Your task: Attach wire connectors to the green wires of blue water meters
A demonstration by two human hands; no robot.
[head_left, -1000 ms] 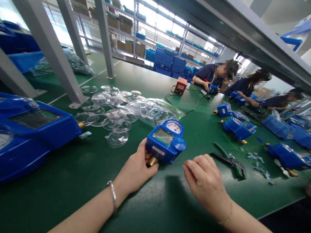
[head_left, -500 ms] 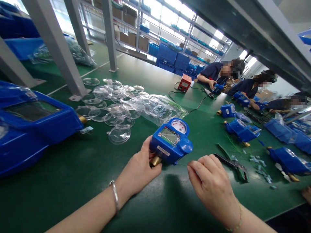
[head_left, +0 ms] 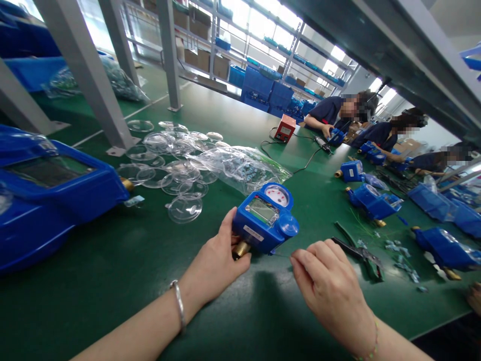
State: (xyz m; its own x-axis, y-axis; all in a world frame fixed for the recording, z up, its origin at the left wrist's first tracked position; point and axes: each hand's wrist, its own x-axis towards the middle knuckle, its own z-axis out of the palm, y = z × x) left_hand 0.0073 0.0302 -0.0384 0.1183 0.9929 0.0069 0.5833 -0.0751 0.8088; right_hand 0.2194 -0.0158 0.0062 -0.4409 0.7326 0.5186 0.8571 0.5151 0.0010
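Note:
My left hand [head_left: 216, 260] is closed around the brass-threaded end of a blue water meter [head_left: 259, 223], which tilts above the green table. The meter has a round dial with red marks, a display window and a round blue cap. A thin wire [head_left: 282, 256] runs from its lower right corner to my right hand [head_left: 326, 281], whose thumb and forefinger are pinched together on the wire's end. Green-and-black pliers [head_left: 363, 255] lie on the table just past my right hand. Small pale-blue seals [head_left: 404, 258] lie scattered beside them.
Clear plastic discs [head_left: 184, 173] and a clear bag of small blue parts [head_left: 240, 168] lie beyond the meter. A large-looking blue meter [head_left: 56, 195] stands close at left. More meters [head_left: 372, 200] lie at right. A red box [head_left: 285, 129] with cables and several co-workers are farther back.
My right hand has shifted very slightly to the right, still pinching. The wire between the meter and my fingers shows more clearly. My left hand and the meter have hardly moved.

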